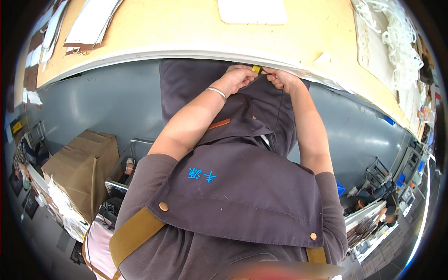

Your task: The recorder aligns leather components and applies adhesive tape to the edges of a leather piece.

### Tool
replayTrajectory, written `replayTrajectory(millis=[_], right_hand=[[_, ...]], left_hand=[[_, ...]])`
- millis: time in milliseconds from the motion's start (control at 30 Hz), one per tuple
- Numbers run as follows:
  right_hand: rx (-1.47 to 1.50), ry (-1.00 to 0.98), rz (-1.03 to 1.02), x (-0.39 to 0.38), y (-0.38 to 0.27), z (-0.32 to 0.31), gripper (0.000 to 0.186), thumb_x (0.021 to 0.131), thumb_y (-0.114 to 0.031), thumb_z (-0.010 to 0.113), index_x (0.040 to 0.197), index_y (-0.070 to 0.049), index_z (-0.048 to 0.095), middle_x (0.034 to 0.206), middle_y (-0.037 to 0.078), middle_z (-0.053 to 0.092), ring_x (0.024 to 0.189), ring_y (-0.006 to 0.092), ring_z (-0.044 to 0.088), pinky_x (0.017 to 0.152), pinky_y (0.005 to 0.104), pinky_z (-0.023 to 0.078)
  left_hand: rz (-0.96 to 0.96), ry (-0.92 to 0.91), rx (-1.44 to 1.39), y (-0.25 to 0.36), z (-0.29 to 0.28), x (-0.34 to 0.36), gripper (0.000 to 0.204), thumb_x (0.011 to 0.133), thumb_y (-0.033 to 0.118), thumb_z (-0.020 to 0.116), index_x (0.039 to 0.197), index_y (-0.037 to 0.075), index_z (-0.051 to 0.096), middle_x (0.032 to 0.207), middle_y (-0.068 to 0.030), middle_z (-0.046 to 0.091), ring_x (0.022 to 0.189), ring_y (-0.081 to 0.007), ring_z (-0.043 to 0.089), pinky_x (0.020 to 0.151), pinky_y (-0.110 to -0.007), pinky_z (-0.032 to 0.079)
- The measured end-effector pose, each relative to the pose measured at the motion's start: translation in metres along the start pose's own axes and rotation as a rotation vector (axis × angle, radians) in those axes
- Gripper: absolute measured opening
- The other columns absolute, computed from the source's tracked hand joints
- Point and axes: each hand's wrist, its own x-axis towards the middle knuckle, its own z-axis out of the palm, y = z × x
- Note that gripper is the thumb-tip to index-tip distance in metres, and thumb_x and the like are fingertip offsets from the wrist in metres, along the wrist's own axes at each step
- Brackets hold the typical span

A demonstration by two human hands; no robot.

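My left hand is closed, its fingertips at a small yellow piece whose kind I cannot make out. Close beside it, my right hand is curled shut around a small thing with a dark tip and a bit of red, mostly hidden by the fingers. A thin black cord hangs from the right hand down toward the dark apron I wear. Both hands are just below the near edge of the tan worktable, above my lap.
A white board lies on the table ahead, with white sheets at the left. Translucent white looped strips pile up at the right. To the left stands a large brown box-shaped bag beside a metal-framed chair. People work at the lower right.
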Motion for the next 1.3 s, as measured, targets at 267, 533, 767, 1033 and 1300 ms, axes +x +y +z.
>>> replayTrajectory(millis=[267, 533, 767, 1033, 1300], right_hand=[[0.019, 0.033, -0.044, -0.005, 0.005, 0.006, 0.024, 0.088, -0.029, 0.054, 0.089, -0.005, 0.055, 0.054, -0.005, 0.040, 0.038, 0.0019, 0.023, 0.033, 0.0181, 0.017], [-0.120, 0.057, -0.037, -0.013, 0.012, 0.001, 0.027, 0.089, -0.032, 0.052, 0.089, -0.005, 0.053, 0.055, -0.005, 0.039, 0.039, 0.0027, 0.023, 0.034, 0.0196, 0.017], [-0.175, -0.101, -0.209, -0.073, 0.029, -0.008, 0.029, 0.088, -0.033, 0.052, 0.097, -0.005, 0.052, 0.058, -0.005, 0.037, 0.047, 0.0030, 0.028, 0.041, 0.0183, 0.020], [0.101, -0.575, -0.579, -0.218, 0.058, 0.065, 0.023, 0.078, 0.001, 0.055, 0.097, -0.005, 0.043, 0.087, 0.004, 0.050, 0.080, 0.0109, 0.045, 0.071, 0.0249, 0.039], [-0.731, 0.171, -0.804, -0.199, 0.078, 0.093, 0.023, 0.067, 0.008, 0.047, 0.087, -0.002, 0.052, 0.080, 0.014, 0.055, 0.078, 0.0285, 0.054, 0.070, 0.0328, 0.044]], left_hand=[[0.022, 0.001, 0.058, 0.003, -0.007, 0.000, 0.025, 0.073, 0.002, 0.068, 0.094, 0.003, 0.057, 0.079, -0.0009, 0.059, 0.068, -0.0070, 0.054, 0.062, -0.018, 0.044], [-0.047, -0.079, 0.094, 0.002, -0.010, -0.003, 0.019, 0.072, 0.004, 0.068, 0.088, 0.005, 0.057, 0.078, -0.0013, 0.060, 0.066, -0.0070, 0.055, 0.062, -0.019, 0.044], [-0.031, -0.121, 0.101, 0.009, -0.018, -0.011, 0.016, 0.073, 0.009, 0.069, 0.085, 0.008, 0.058, 0.077, 0.0001, 0.062, 0.066, -0.0065, 0.056, 0.062, -0.020, 0.044], [0.058, -0.119, 0.134, 0.014, -0.036, -0.028, 0.011, 0.078, 0.011, 0.063, 0.087, 0.008, 0.057, 0.080, -0.0031, 0.063, 0.070, -0.0094, 0.057, 0.065, -0.021, 0.045], [0.152, -0.423, -0.099, 0.021, -0.030, -0.074, 0.009, 0.082, 0.010, 0.058, 0.089, 0.007, 0.054, 0.081, -0.0058, 0.062, 0.071, -0.0107, 0.058, 0.063, -0.022, 0.047]])
